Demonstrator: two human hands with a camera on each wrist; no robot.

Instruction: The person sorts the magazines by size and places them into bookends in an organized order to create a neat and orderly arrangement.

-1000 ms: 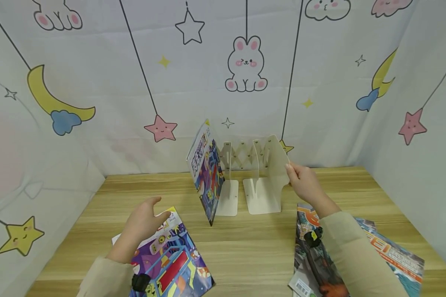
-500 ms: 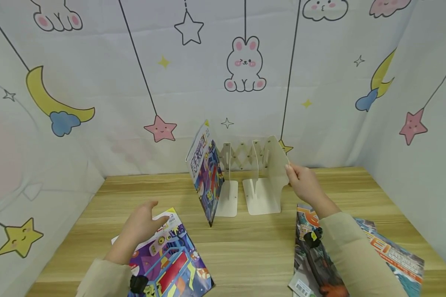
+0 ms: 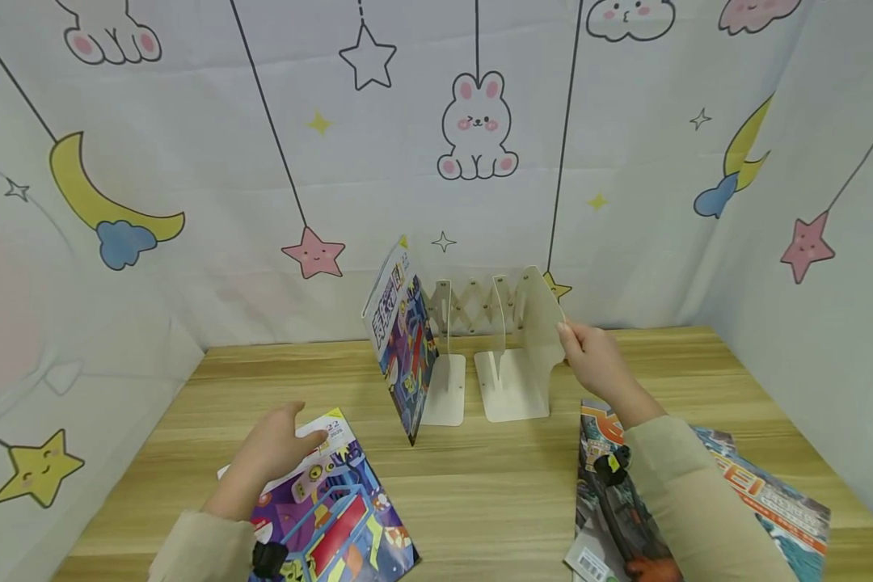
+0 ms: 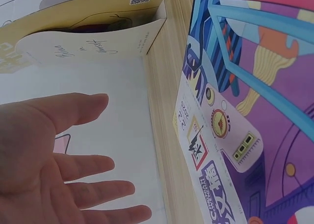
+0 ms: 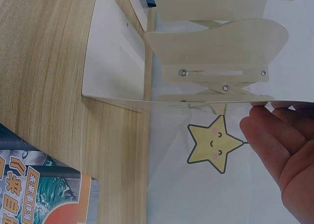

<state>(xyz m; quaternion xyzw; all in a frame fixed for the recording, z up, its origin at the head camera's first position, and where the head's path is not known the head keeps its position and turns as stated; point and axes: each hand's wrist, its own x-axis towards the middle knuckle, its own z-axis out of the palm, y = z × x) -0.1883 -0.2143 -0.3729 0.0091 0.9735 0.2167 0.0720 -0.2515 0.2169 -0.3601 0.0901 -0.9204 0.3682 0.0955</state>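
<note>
My right hand [image 3: 602,368] grips the edge of the right end panel of a cream expandable bookend [image 3: 518,388], which stands at the back of the table. In the right wrist view, fingers [image 5: 267,130] lie against the outside of that panel; the thumb is hidden there. A magazine [image 3: 407,347] with a colourful cover stands upright in the bookend's left side. My left hand [image 3: 271,449] hovers over the top left of a similar magazine [image 3: 342,517] lying flat. In the left wrist view, its thumb and fingers [image 4: 98,194] are spread, holding nothing.
More magazines [image 3: 778,493] lie at the right under and beside my right forearm. A white curtain [image 3: 378,162] with cartoon prints hangs behind the wooden table [image 3: 495,493] and along both sides. The bookend has upright dividers [image 3: 500,315] and a folding lattice at its back.
My left hand has drawn back slightly, left and toward me, above the flat magazine. The right hand keeps its hold on the bookend, which has not visibly moved.
</note>
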